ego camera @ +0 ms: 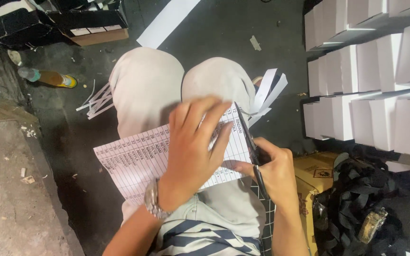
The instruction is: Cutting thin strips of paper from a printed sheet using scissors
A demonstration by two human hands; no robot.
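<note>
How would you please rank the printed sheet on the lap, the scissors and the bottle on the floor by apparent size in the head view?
1. White printed paper sheet
2. Black scissors
3. Amber plastic bottle, though it lies farther away, so unsure.

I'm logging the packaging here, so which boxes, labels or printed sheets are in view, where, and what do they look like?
Printed sheet: on the lap, under the left hand, white with a ruled table.
White boxes: stacked at right, plain.
Black box: top left, white labels along its edge.
Yellow box: by the right hand, dark warning mark.
</note>
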